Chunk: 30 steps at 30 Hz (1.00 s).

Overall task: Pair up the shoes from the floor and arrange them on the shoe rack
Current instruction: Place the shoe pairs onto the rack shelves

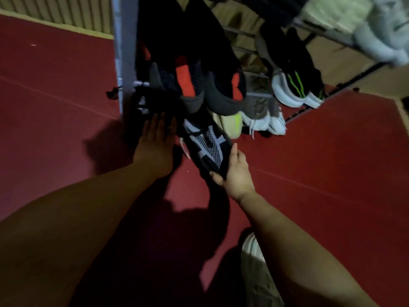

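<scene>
Two bare forearms, left hand (pixel 155 140), right hand (pixel 238 176), pale creased cloth (pixel 256 269) low down, seemingly a trouser leg

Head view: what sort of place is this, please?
Probably a shoe-storage corner indoors, perhaps at home: a metal shoe rack filled with sneakers, a red floor, and the right hand holding a black-and-grey sneaker at the rack.

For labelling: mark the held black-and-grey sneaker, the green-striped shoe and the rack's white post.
black-and-grey sneaker (pixel 208 142), head view, on its patterned side panel.
green-striped shoe (pixel 295 83), head view, on the green stripes.
white post (pixel 125 52), head view, on its front face, midway up.
</scene>
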Motion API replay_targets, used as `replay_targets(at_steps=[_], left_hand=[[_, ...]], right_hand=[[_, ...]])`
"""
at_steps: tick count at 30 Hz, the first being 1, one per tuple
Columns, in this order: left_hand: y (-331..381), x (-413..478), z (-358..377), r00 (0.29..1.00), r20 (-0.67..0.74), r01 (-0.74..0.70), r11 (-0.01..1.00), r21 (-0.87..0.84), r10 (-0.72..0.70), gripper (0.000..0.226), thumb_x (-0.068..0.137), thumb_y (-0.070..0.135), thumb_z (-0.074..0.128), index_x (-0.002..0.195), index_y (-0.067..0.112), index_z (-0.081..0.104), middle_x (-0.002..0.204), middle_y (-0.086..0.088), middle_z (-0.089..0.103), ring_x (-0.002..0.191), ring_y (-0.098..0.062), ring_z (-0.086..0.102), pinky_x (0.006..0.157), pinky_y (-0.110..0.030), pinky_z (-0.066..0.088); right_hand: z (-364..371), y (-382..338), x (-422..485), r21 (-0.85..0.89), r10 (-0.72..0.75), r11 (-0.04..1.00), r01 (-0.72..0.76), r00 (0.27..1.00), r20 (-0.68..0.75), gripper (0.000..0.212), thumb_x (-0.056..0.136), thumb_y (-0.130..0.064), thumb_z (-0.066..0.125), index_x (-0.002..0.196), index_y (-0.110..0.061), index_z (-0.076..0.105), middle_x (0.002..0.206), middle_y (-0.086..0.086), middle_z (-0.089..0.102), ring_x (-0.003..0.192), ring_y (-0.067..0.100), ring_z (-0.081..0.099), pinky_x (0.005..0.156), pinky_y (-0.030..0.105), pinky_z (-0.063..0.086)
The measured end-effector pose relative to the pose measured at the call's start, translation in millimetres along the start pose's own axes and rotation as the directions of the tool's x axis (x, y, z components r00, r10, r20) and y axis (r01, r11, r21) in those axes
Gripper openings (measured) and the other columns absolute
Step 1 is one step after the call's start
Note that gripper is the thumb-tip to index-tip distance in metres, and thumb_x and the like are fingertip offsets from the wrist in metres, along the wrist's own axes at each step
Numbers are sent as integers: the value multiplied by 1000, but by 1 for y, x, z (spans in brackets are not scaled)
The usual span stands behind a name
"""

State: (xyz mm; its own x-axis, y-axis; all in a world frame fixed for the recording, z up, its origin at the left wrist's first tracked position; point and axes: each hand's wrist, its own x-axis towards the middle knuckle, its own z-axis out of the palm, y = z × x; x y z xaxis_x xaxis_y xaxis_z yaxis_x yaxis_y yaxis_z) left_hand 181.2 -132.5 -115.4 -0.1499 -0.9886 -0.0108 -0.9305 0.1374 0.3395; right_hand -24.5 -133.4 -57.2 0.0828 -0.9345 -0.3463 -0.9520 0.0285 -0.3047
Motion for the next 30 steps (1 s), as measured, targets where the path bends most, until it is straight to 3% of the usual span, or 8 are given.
replay_targets(at_steps=[4,6,11,14,17,25,27,30], left_hand=[[21,-8,11,979,-27,-203,978,46,204,76,78,46,37,143,6,31,139,-39,35,127,-56,35,115,-47,3],[30,-12,15,937,-52,-343,937,59,346,72,78,46,36,142,14,30,141,-38,33,127,-57,35,112,-58,13],[40,-6,19,819,-32,-558,807,191,574,100,64,31,75,147,18,21,143,-35,31,129,-54,30,113,-48,5],[57,-6,16,837,334,-522,816,249,434,118,74,44,71,147,19,-19,155,-26,7,142,-44,8,116,-46,2],[71,-12,21,806,567,-398,865,306,170,105,85,52,55,145,22,-26,156,-17,-16,144,-36,-13,116,-48,-2],[44,-18,6,961,258,-172,943,286,97,105,75,32,73,151,13,3,155,-27,-1,143,-46,-2,114,-53,-1],[28,-15,2,991,96,-119,953,279,96,89,69,26,72,146,7,32,147,-35,25,134,-55,22,109,-62,12],[11,-10,-9,995,-31,95,950,298,-90,72,82,26,54,147,6,29,143,-33,31,135,-52,23,111,-60,14]], right_hand=[[-5,55,-53,61,49,996,-59,987,155,107,83,-25,71,150,-9,-10,156,13,5,144,25,10,108,17,8],[-10,87,-65,-21,61,998,-58,972,227,108,81,-22,73,149,-7,-11,156,16,4,145,27,8,108,14,6],[-12,144,-69,-295,157,954,-54,929,337,104,84,-31,68,151,-17,-10,158,13,3,144,34,10,116,41,14],[5,140,-67,-299,203,947,-114,937,284,106,81,-44,67,150,-27,-12,159,8,-1,146,30,-1,115,50,6],[26,114,-50,-200,120,977,-71,961,248,116,75,-53,70,149,-28,-15,159,8,-7,146,25,-11,115,49,-5],[27,69,-4,-371,-47,919,132,972,229,100,81,-29,67,152,-24,-3,144,10,31,132,32,33,112,51,12],[22,72,-2,-443,-166,857,261,956,242,93,84,-20,63,152,-24,0,143,10,32,129,32,34,111,51,13],[17,81,0,-459,-473,707,539,842,260,69,91,-10,46,151,-29,16,146,11,35,137,30,29,109,54,12]])
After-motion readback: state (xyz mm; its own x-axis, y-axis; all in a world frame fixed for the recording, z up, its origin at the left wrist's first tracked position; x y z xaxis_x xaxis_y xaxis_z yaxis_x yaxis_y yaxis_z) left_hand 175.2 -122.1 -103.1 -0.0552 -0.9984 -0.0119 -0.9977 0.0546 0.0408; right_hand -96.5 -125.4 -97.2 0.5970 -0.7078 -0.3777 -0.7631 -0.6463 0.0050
